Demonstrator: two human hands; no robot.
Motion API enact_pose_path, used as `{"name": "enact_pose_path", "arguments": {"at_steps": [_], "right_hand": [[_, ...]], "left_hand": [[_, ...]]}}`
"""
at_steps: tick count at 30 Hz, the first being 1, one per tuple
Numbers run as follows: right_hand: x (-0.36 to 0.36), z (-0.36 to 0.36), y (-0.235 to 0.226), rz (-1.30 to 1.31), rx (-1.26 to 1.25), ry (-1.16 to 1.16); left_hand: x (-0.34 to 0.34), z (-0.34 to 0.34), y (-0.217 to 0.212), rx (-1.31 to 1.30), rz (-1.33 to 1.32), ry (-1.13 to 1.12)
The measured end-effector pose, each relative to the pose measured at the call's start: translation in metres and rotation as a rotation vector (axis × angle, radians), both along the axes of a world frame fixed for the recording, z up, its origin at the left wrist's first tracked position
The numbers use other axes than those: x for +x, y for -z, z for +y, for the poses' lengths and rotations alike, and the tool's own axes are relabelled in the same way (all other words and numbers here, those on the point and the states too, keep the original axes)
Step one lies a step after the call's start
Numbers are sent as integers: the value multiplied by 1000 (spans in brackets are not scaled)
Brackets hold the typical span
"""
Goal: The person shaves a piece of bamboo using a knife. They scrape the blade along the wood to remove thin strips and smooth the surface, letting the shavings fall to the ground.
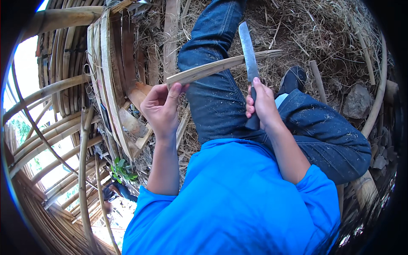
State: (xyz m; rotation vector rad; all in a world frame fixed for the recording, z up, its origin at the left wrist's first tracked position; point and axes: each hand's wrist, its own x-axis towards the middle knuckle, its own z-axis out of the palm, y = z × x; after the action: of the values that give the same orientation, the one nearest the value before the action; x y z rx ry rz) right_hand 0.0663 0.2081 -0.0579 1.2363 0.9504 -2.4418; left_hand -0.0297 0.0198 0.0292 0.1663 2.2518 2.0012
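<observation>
Left hand [160, 108], centre-left of frame, is closed on the near end of a split bamboo strip [223, 66]; thumb and fingers pinch it from both sides. The strip runs up and right across the denim-clad thigh [212, 102] to upper centre, far end unsupported.

Right hand [261, 104], just right of centre, is wrapped tight round the dark handle of a long knife [248, 53]. Blade points toward the top of frame and crosses the strip at about two-thirds along, touching it or just over it; can't tell which side the edge faces.

My read on doing this well:
- Cut away from the body, toward the top of frame. The thigh sits right under the stroke.
- Keep left-hand fingers behind the blade line; they are well back now.
- Shallow blade angle, thin shavings. Bamboo splits along the grain if the blade digs in.
- Free end may flex; bracing the strip on the knee would steady it.

Straw [323, 29] covers the ground at upper right; bent bamboo frames [63, 85] fill the left.
</observation>
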Motion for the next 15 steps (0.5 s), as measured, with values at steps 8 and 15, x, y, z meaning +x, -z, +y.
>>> {"name": "enact_pose_path", "arguments": {"at_steps": [8, 15], "right_hand": [[3, -2, -1, 63, 44, -129], [1, -13, -12, 46, -11, -130]], "left_hand": [[0, -4, 5, 58, -20, -9], [2, -11, 5, 43, -47, -28]]}}
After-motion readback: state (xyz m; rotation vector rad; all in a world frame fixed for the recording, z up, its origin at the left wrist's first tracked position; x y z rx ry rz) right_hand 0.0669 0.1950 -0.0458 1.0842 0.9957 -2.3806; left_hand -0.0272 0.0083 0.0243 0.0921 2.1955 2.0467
